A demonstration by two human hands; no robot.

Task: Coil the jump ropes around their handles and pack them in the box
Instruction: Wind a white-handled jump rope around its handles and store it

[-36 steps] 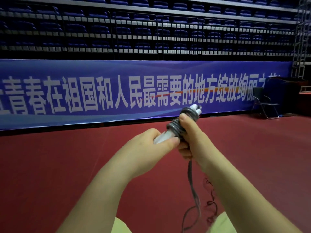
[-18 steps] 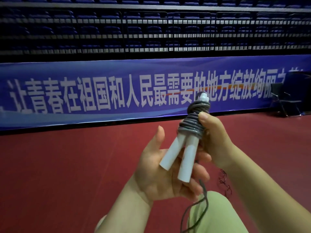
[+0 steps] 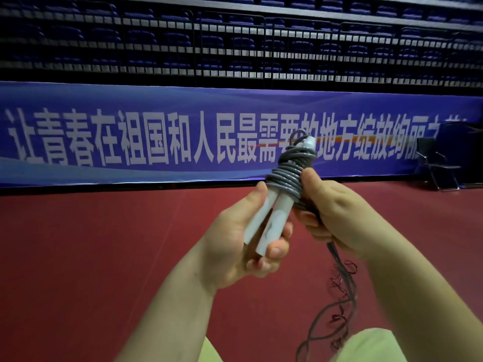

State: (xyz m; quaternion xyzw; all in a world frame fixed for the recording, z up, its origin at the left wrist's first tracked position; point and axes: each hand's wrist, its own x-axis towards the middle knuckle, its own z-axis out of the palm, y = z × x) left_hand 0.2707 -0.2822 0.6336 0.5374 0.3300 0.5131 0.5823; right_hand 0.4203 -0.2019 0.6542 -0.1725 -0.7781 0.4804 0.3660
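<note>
Where dark tiers of seating (image 3: pixel 235 40) rise at the back, a long blue banner (image 3: pixel 156 142) with white characters runs above a red floor (image 3: pixel 91 257). Nearer, the left hand (image 3: pixel 235 239) has its grip clenched round two white handles (image 3: pixel 264 220) held side by side, tilted. Grey rope (image 3: pixel 290 173) coils their upper ends; the right hand (image 3: pixel 337 212) pinches it, the loose tail hanging towards the floor

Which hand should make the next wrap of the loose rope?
Right. The right hand already grips the trailing rope beside the coil, while the left hand holds the two white handles steady.
</note>
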